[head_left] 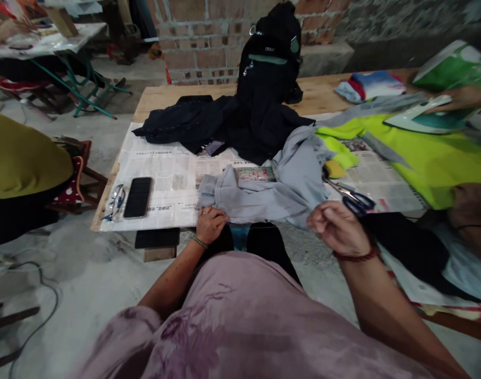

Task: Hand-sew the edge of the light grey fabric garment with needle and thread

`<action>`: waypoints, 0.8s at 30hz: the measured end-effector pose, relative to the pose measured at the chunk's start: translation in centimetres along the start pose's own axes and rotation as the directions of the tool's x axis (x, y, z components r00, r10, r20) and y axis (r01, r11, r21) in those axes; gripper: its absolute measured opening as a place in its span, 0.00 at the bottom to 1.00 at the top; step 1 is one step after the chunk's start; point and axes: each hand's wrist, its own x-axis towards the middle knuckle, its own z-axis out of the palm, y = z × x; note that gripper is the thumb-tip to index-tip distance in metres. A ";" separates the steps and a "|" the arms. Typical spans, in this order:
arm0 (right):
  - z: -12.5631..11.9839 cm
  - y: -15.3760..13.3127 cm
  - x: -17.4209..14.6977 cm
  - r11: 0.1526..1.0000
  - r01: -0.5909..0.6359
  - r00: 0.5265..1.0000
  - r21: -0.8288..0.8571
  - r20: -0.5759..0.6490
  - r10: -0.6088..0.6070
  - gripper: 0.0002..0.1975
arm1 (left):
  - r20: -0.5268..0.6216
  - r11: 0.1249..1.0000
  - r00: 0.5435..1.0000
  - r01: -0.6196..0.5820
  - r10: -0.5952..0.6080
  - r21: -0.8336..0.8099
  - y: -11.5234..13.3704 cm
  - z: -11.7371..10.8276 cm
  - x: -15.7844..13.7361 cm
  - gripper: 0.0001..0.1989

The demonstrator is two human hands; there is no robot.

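A light grey garment lies crumpled on the newspaper along the near edge of the table. At its lower left edge my left hand is closed, with the cloth pinched in the fingers. My right hand is raised just off the garment's right end, thumb and fingers pressed together; whatever they hold, if anything, is too small to make out. Dark-handled scissors lie right behind that hand, beside a small yellow piece. A dark navy garment is heaped behind the grey one.
A black phone and glasses lie at the table's left corner. A black backpack stands at the back. On my right another person's hand holds an iron on a neon yellow garment. Folded clothes lie beyond.
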 end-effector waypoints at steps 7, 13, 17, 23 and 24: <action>4.0 7.3 -1.8 0.779 -0.295 0.870 -0.554 0.180 0.458 0.10 | -0.002 1.000 1.000 0.007 -0.007 0.001 0.2 -0.1 0.0 0.07; 6.0 10.9 -1.8 0.700 -0.029 0.880 -0.713 0.314 0.357 0.09 | 0.030 0.999 0.999 0.045 -0.045 -0.018 0.7 -0.1 0.3 0.07; 6.4 11.9 -1.8 0.709 -0.003 0.886 -0.705 0.327 0.330 0.12 | 0.051 0.992 0.992 0.116 -0.113 -0.052 0.9 -0.3 1.2 0.05; 7.9 12.5 -0.8 0.699 -0.122 0.904 -0.704 0.212 0.372 0.12 | 0.141 0.948 0.956 0.278 -0.257 -0.158 0.8 -0.6 3.0 0.05; 8.3 12.5 -0.5 0.701 -0.101 0.909 -0.706 0.220 0.353 0.12 | 0.160 0.938 0.950 0.295 -0.268 -0.180 0.7 -0.6 3.2 0.05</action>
